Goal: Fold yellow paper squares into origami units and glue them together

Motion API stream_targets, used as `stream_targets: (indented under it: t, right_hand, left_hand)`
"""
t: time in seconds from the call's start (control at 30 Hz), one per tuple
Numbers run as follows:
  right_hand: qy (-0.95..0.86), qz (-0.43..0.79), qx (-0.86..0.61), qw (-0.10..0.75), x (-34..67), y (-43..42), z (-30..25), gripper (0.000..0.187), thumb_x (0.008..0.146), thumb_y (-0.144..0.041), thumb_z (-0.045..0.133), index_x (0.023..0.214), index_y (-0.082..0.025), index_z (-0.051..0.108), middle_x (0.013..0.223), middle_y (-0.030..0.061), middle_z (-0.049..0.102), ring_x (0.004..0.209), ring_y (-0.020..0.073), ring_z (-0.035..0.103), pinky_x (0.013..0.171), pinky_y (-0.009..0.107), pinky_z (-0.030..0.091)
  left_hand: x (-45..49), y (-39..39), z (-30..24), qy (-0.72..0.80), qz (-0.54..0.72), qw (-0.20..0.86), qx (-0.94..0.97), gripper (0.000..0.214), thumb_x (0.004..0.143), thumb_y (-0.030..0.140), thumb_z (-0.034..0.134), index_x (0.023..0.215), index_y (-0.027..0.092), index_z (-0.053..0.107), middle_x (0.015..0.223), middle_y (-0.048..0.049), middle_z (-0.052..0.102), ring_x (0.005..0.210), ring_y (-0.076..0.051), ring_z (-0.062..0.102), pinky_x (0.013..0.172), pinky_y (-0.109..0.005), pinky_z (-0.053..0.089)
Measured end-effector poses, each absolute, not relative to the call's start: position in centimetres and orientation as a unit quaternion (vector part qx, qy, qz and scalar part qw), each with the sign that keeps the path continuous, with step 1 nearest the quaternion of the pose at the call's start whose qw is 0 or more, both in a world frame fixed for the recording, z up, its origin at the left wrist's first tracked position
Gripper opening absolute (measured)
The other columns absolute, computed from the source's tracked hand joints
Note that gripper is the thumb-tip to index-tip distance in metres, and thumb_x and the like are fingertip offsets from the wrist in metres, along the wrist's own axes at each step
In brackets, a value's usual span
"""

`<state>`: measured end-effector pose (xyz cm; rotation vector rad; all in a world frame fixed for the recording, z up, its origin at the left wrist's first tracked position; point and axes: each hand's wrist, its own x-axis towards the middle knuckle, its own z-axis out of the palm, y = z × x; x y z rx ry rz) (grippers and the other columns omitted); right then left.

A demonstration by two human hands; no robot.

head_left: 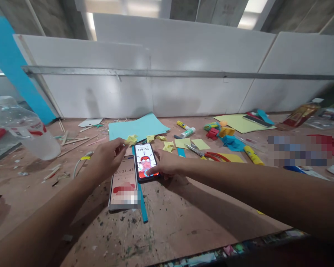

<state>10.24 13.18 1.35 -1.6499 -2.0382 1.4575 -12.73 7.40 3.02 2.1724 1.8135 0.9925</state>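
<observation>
My left hand [111,154] is at the left of the two phones, its fingers curled in a pinch at a small folded yellow paper piece [131,139]. My right hand [167,165] grips the right edge of a dark-framed smartphone [144,157], with the thumb over the lower part of its lit screen, which reads 09:36. Beside it, partly under my left hand, a second smartphone [124,189] lies flat and shows a running timer. A narrow blue paper strip [143,207] runs beneath the phones. More folded yellow pieces [167,146] lie just behind.
Light-blue paper sheets [139,126] lie at the back. To the right are scissors [194,150], red-handled pliers [215,156], glue sticks [253,155] and crumpled coloured paper [232,142]. A large water bottle [30,129] stands left, near thin wooden sticks [74,146]. A white partition [183,96] closes the back.
</observation>
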Motion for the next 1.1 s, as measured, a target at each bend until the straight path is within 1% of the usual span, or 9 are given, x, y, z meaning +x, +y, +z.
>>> stream_targets:
  t: [0.17, 0.27, 0.3, 0.43, 0.53, 0.6, 0.77, 0.97, 1.1]
  right_hand:
    - [-0.693, 0.479, -0.526, 0.119, 10.9, 12.3, 1.9, 0.071, 0.079, -0.049, 0.081, 0.138, -0.019, 0.054, 0.059, -0.001, 0.06, 0.041, 0.017, 0.053, 0.039, 0.029, 0.041]
    - [-0.712, 0.471, -0.488, 0.184, 11.7, 11.6, 2.2, 0.069, 0.087, -0.044, 0.073, 0.147, -0.022, 0.047, 0.063, -0.0016, 0.061, 0.048, 0.0174, 0.056, 0.045, 0.028, 0.042]
    - [-0.718, 0.468, -0.473, 0.204, 11.9, 11.5, 2.4, 0.064, 0.089, -0.044, 0.071, 0.145, -0.022, 0.049, 0.064, -0.0017, 0.06, 0.051, 0.0171, 0.057, 0.047, 0.028, 0.042]
    - [-0.75, 0.462, -0.379, 0.285, 11.7, 11.4, 3.5, 0.04, 0.089, -0.045, 0.072, 0.122, -0.023, 0.069, 0.079, 0.0005, 0.064, 0.069, 0.0156, 0.06, 0.062, 0.027, 0.047]
    - [-0.743, 0.481, -0.291, 0.362, 10.8, 12.0, 4.2, 0.026, 0.09, -0.044, 0.071, 0.098, -0.019, 0.074, 0.081, 0.0013, 0.07, 0.073, 0.0153, 0.063, 0.066, 0.028, 0.049]
    - [-0.731, 0.474, -0.281, 0.403, 10.4, 12.7, 4.3, 0.024, 0.092, -0.041, 0.068, 0.089, -0.018, 0.074, 0.08, 0.0023, 0.073, 0.072, 0.0152, 0.065, 0.067, 0.028, 0.051]
    - [-0.734, 0.419, -0.301, 0.441, 11.0, 14.3, 3.5, 0.014, 0.091, -0.032, 0.072, 0.09, -0.019, 0.076, 0.084, 0.0031, 0.074, 0.077, 0.0156, 0.065, 0.074, 0.029, 0.051]
    - [-0.713, 0.434, -0.318, 0.449, 11.6, 15.9, 2.1, 0.026, 0.089, -0.043, 0.074, 0.08, -0.018, 0.072, 0.07, 0.0005, 0.069, 0.061, 0.0137, 0.059, 0.058, 0.027, 0.047]
    - [-0.699, 0.426, -0.325, 0.474, 11.1, 16.5, 0.9, 0.021, 0.09, -0.038, 0.074, 0.083, -0.019, 0.071, 0.069, -0.0013, 0.066, 0.061, 0.0129, 0.057, 0.06, 0.027, 0.047]
  left_hand:
    - [-12.0, 7.1, 3.2, 0.591, 0.385, 0.177, 0.686, 0.021, 0.09, 0.04, 0.062, 0.088, 0.02, 0.07, 0.084, -0.0046, 0.077, 0.076, -0.021, 0.068, 0.066, -0.03, 0.047]
    - [-11.3, 7.0, 3.6, 0.578, 0.418, 0.248, 0.655, 0.024, 0.089, 0.043, 0.064, 0.085, 0.02, 0.069, 0.081, -0.005, 0.077, 0.074, -0.02, 0.069, 0.064, -0.029, 0.051]
    - [-11.0, 7.0, 3.8, 0.574, 0.426, 0.268, 0.646, 0.023, 0.088, 0.042, 0.066, 0.084, 0.02, 0.069, 0.079, -0.0047, 0.076, 0.073, -0.02, 0.069, 0.064, -0.029, 0.052]
    - [-9.4, 7.0, 4.9, 0.555, 0.43, 0.33, 0.631, 0.019, 0.083, 0.038, 0.071, 0.078, 0.02, 0.069, 0.07, -0.0028, 0.073, 0.066, -0.018, 0.067, 0.06, -0.03, 0.053]
    - [-8.6, 7.5, 5.6, 0.535, 0.428, 0.351, 0.638, 0.02, 0.086, 0.039, 0.068, 0.079, 0.02, 0.065, 0.07, -0.0018, 0.072, 0.067, -0.018, 0.068, 0.063, -0.031, 0.055]
    - [-8.4, 8.1, 6.0, 0.532, 0.419, 0.343, 0.651, 0.02, 0.089, 0.038, 0.066, 0.081, 0.02, 0.064, 0.073, -0.002, 0.072, 0.071, -0.018, 0.068, 0.068, -0.032, 0.056]
    - [-8.6, 10.0, 6.3, 0.536, 0.344, 0.284, 0.717, 0.019, 0.093, 0.034, 0.061, 0.086, 0.019, 0.07, 0.076, -0.002, 0.071, 0.072, -0.018, 0.063, 0.066, -0.031, 0.048]
    - [-8.4, 12.0, 5.4, 0.515, 0.29, 0.257, 0.764, 0.028, 0.1, 0.038, 0.051, 0.084, 0.02, 0.067, 0.078, -0.0014, 0.069, 0.073, -0.018, 0.06, 0.068, -0.032, 0.043]
    - [-8.6, 13.4, 5.2, 0.504, 0.273, 0.253, 0.779, 0.035, 0.101, 0.037, 0.047, 0.074, 0.021, 0.061, 0.069, 0.0008, 0.062, 0.067, -0.017, 0.055, 0.066, -0.032, 0.04]
